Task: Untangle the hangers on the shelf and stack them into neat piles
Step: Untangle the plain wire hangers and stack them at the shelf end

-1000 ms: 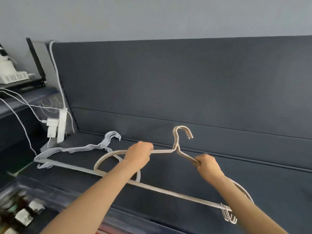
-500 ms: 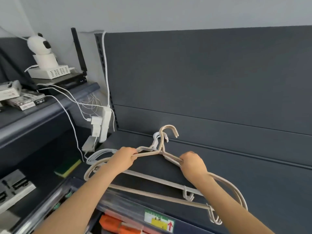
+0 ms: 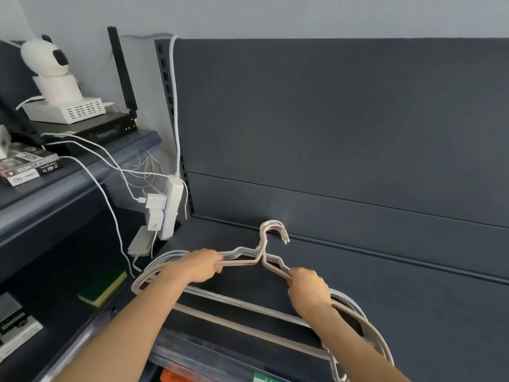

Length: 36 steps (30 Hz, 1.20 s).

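A bundle of pale hangers is held over the dark shelf, hooks at twelve o'clock. The nine o'clock shoulder is clasped by the closed left hand, the three o'clock shoulder by the closed right hand.

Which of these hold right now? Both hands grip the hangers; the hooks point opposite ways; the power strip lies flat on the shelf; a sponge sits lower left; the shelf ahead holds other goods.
1. Both hands grip the hangers. True: the left hand and right hand each close on a shoulder of the hangers.
2. The hooks point opposite ways. False: the hooks are nested, curving the same way.
3. The power strip lies flat. False: the power strip hangs upright at the shelf's left end.
4. A sponge sits lower left. True: the sponge.
5. The shelf holds other goods. False: only hangers show there.
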{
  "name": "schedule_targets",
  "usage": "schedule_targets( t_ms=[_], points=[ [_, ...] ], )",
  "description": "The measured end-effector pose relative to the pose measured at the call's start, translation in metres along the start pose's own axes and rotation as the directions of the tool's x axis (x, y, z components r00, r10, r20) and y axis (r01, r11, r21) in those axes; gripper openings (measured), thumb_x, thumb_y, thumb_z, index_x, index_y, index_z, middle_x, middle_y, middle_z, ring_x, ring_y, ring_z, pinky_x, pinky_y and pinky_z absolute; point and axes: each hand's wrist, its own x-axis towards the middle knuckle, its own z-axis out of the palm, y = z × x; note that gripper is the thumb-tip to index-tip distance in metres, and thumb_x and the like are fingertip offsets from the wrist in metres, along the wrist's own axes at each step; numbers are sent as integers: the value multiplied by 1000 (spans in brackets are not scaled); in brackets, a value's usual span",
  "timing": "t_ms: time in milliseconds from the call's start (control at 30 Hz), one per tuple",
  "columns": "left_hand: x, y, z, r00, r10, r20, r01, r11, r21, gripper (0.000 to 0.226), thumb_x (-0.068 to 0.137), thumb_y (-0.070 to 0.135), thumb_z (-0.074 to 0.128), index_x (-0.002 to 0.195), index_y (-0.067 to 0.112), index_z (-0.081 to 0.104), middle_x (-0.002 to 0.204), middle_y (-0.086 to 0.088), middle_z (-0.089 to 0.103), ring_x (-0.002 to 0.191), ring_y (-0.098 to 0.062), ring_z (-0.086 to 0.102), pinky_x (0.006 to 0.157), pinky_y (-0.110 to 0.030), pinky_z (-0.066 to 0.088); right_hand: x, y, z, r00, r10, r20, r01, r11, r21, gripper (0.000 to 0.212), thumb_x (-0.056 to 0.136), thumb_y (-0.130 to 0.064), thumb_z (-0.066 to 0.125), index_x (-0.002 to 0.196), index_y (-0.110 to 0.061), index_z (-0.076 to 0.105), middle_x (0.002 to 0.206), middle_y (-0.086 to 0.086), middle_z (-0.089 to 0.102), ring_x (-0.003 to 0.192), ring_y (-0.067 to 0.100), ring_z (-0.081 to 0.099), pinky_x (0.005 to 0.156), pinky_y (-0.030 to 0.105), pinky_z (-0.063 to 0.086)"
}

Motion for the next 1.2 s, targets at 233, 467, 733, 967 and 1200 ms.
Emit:
schedule_targets(
  t_ms=[233, 467, 733, 967, 1200],
  points=[
    [15, -1, 7, 992, 42, -117, -34, 997, 66, 19, 96, 17, 36, 98, 19, 55, 96, -4, 62, 78, -20, 54, 66, -30, 39, 12, -1, 1, 996, 19, -83, -22, 999, -32, 24, 87, -2, 42, 102, -8, 60, 103, 12, 67, 95, 31, 64, 75, 33, 48],
    [15, -8, 10, 980, 87, -180, -75, 995, 69, 18, 97, 23, 39, 97, 19, 56, 92, 0, 62, 78, -19, 59, 60, -28, 41, 13, -2, 2, 996, -19, -85, 13, 997, -71, 23, 87, -3, 42, 101, -9, 59, 100, 11, 67, 90, 30, 64, 67, 30, 42],
    [14, -10, 14, 962, 95, -257, -76, 994, 81, 17, 95, 26, 43, 92, 20, 58, 77, 3, 58, 65, -16, 56, 51, -25, 38, 9, -5, -2, 997, -34, -70, 25, 992, -127, 22, 87, -4, 44, 103, -10, 58, 100, 9, 66, 88, 28, 64, 64, 29, 41],
    [17, -11, 11, 934, 146, -326, -113, 986, 120, 42, 77, 46, 64, 112, 28, 53, 106, 12, 55, 101, -12, 52, 82, -29, 42, 7, -6, -5, 995, -60, -78, 40, 969, -244, 23, 87, -7, 46, 104, -13, 60, 99, 6, 68, 89, 25, 65, 63, 28, 41],
    [50, -4, -21, 983, 63, -173, -105, 963, -248, 35, 80, 34, 65, 112, 20, 61, 113, 1, 62, 104, -16, 59, 93, -32, 48, 8, -4, -2, 996, -65, -68, 51, 980, -194, 28, 86, -1, 43, 107, -11, 59, 105, 7, 65, 94, 26, 63, 67, 28, 42]
  ],
)
